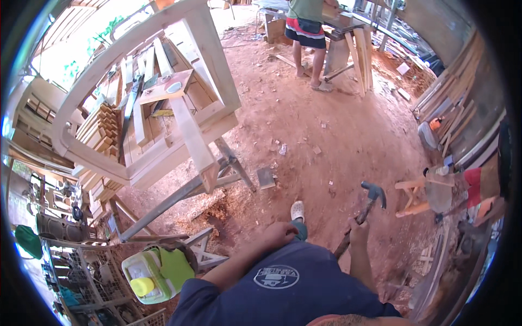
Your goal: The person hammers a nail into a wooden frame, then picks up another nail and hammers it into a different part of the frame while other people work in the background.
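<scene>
My right hand (359,230) is closed round the handle of a claw hammer (373,192), below its dark metal head. The head points up and away from me, and the handle's lower end runs down beside my shirt. My left hand (280,234) rests near the front of my body, its fingers loosely bent with nothing in them. Ahead on the left, a pale wooden frame (157,157) with a curved side leans over a workbench. A wooden board (193,130) juts from the bench toward me. A handsaw (130,103) lies among the slats there.
A green and clear jug with a yellow cap (142,286) stands at lower left beside wire racks (98,266). Bench legs (179,201) slope near my left. A co-worker (307,38) stands at a far bench. Planks (457,98) lean along the right wall, near a small wooden stool (413,198).
</scene>
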A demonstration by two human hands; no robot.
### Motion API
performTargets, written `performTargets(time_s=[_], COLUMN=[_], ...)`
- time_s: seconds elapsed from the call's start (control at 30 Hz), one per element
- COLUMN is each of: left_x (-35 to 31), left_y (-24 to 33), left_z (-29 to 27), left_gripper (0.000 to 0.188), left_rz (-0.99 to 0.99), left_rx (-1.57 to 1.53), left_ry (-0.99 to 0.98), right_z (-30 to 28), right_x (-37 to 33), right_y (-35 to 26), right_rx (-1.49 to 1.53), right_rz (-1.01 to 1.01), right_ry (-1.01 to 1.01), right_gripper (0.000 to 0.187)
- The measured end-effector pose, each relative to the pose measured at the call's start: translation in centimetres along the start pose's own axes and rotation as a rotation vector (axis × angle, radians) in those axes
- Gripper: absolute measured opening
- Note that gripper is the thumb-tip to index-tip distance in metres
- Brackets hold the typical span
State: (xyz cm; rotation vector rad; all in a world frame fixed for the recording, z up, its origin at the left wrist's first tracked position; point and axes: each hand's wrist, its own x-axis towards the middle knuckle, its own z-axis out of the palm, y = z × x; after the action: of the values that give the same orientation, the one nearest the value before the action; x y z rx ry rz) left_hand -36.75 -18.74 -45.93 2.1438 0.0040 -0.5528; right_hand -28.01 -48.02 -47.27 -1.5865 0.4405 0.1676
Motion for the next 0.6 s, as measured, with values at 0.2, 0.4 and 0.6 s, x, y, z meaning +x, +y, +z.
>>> performTargets(time_s=[0.2, 0.4, 0.6], left_x=[15.2, 20.7, 29.4], left_y=[1.3, 3.0, 4.7], left_z=[-6.9, -16.3, -23.3], left_gripper=[0.025, 0.026, 0.029], left_rz=[0.043, -0.082, -0.132], left_rx=[-0.215, -0.146, -0.213], left_ry=[0.249, 0.332, 0.412], right_z=[2.5, 11.2, 21.6], right_x=[13.5, 23.7, 34.7], right_y=[-7.0, -15.7, -21.5], right_rx=[-0.053, 0.001, -0.072], right_rz=[-0.118, -0.129, -0.059], right_ry=[-0.009, -0.118, -0.36], right_gripper=[0.018, 0.016, 0.016])
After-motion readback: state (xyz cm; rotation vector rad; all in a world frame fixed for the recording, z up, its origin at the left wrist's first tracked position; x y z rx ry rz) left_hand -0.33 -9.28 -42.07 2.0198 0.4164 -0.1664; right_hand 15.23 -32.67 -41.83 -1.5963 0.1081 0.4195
